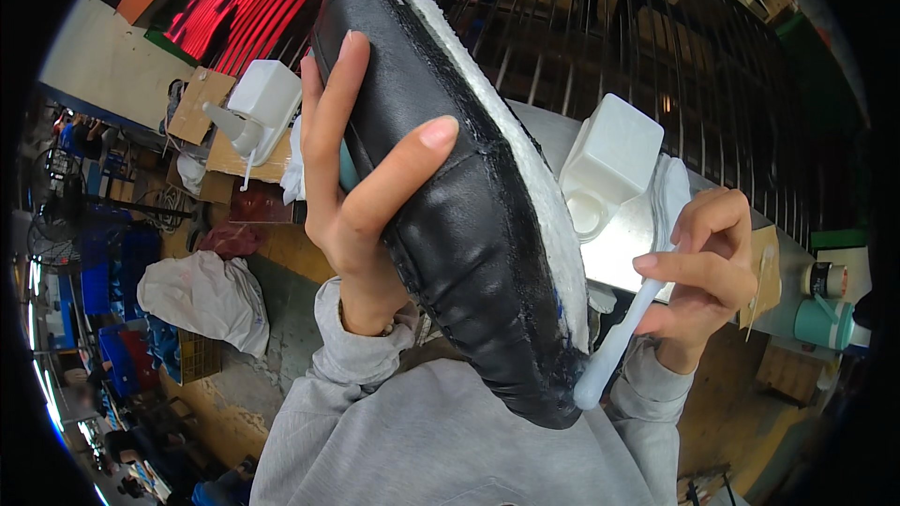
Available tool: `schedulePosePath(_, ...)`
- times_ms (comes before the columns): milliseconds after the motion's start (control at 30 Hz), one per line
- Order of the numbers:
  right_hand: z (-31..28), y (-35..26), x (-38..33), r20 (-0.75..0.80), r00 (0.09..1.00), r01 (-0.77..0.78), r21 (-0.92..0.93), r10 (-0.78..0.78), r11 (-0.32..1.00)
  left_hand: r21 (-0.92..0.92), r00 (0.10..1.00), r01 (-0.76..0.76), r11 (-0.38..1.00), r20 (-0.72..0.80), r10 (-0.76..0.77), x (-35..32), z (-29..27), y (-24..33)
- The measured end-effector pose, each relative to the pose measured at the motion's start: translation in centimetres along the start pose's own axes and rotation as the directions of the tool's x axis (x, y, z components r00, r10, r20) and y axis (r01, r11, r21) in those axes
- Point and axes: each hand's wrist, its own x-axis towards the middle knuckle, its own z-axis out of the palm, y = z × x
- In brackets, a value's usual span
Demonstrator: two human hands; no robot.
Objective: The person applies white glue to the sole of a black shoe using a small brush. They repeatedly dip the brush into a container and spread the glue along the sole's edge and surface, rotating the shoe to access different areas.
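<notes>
A black leather shoe upper (431, 225), its rough underside edged by a white strip (525, 159), is held up and tilted in front of my chest. My left hand (352, 159) grips it from the left, thumb lying over the leather and fingers round the far side, where a bit of teal shows. Between the thumb and fingers of my right hand (703, 267) is a whitish translucent plastic brush (614, 347). The brush's lower tip touches the shoe at its lower end; any bristles are hidden. White folded cloth (668, 201) lies just beyond my right hand.
A white plastic container (614, 155) stands on the metal table behind the shoe, another white container (267, 98) at the left. Metal bars (562, 47) run along the back near a red-lit area (244, 5). A teal jug (820, 323) sits right; a white sack (206, 298) lies left.
</notes>
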Motion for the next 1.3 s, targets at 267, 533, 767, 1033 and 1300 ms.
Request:
schedulePosePath(267,0.5,-0.1,0.2,-0.051,0.997,-0.062,-0.026,0.06,0.998,-0.012,1.0,-0.007,1.0,0.011,0.007,0.1,0.2,0.2)
schedulePosePath(533,0.0,0.5,0.9,0.004,1.0,0.025,0.007,-0.025,1.0,0.011,0.997,0.01,1.0,0.074,-0.011,0.1,-0.1,0.1)
schedulePosePath(767,-0.1,0.7,-0.2,0.01,1.0,0.024,0.06,-0.025,0.998,0.059,0.993,0.023,0.998,0.118,-0.03,0.0,-0.8,-0.7)
schedulePosePath(1033,-0.1,0.8,-0.8,-0.007,0.999,-0.031,0.088,0.032,0.996,0.085,0.986,0.074,0.994,0.14,-0.085,-0.4,-0.8,-0.7)
schedulePosePath(1300,0.3,0.5,1.1,-0.013,1.0,-0.016,0.024,0.016,1.0,0.026,0.956,0.169,0.985,0.24,-0.171,-0.5,-1.2,-0.2)
